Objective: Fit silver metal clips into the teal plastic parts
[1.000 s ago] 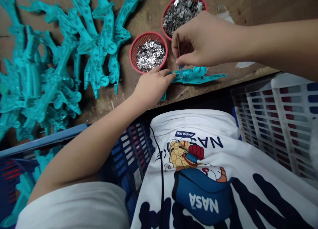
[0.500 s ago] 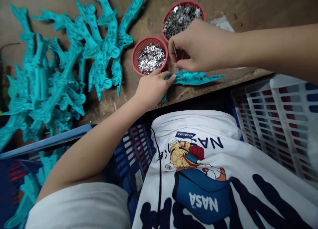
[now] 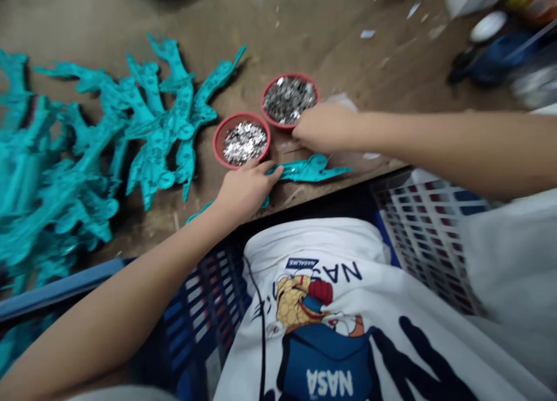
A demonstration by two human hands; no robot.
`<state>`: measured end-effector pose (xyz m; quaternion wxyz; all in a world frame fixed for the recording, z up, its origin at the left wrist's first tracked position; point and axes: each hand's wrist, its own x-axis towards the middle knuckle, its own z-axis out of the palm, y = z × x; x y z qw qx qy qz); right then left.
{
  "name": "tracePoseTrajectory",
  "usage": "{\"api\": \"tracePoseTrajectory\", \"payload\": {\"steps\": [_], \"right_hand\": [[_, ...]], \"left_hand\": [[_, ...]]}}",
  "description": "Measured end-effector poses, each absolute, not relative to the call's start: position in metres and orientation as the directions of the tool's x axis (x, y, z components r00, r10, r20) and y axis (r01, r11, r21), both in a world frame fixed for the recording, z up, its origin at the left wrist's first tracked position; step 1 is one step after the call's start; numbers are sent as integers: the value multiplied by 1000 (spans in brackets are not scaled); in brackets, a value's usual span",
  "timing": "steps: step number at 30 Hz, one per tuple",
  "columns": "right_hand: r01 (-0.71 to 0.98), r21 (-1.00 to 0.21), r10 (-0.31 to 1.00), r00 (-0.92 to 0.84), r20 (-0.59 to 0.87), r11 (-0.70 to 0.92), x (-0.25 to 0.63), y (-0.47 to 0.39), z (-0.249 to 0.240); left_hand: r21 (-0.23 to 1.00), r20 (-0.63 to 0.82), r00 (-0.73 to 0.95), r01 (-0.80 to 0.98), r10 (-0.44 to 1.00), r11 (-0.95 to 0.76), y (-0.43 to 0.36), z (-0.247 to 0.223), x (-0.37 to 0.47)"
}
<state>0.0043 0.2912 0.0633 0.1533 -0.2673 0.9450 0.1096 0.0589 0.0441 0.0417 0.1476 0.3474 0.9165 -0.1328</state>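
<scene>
My left hand [image 3: 247, 187] rests at the table's front edge, its fingers gripping the left end of a turquoise plastic part [image 3: 307, 170]. That part lies flat along the edge, with a round disc on its upper side. Just above the part, my right hand [image 3: 324, 125] is curled at the lower right rim of a red basket [image 3: 290, 122] of small metal pieces. Its fingertips are blurred and turned away, so what they hold is hidden. Another red basket [image 3: 220, 151], holding shiny metal clips [image 3: 245, 142], stands just beyond my left fingers.
A large heap of turquoise plastic parts [image 3: 65, 180] covers the table's left side. Below the edge stand a white crate [image 3: 429, 238] on the right and a blue crate [image 3: 195, 308] in front of me. Assorted items, including a blue object [image 3: 496, 61], lie at the back right.
My right hand has moved up from the turquoise part to the farther basket; the thin rod seen in its fingers no longer shows. My left hand keeps its hold. The view has shifted.
</scene>
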Motion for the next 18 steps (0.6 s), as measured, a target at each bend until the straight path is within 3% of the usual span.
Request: {"api": "tracePoseTrajectory", "payload": {"steps": [5,10,12,15,18], "right_hand": [[-686,11,-651,-695,-304,728,21,282,54],[-663,-38,-622,-679,-391,748,37,274,40],[-627,-124,-616,-678,-401,769,36,272,44],[-561,-327,-650,-649,-396,760,25,277,62],[-533,-412,-665,-676,-317,739,2,300,92]], "left_hand": [[-128,-406,-710,668,576,733,48,49,56],[-86,-377,-700,679,607,729,48,51,63],[-30,-331,-696,683,638,730,44,58,66],[1,-82,-787,614,612,789,25,80,58],[71,263,-901,374,344,925,-15,103,29]]}}
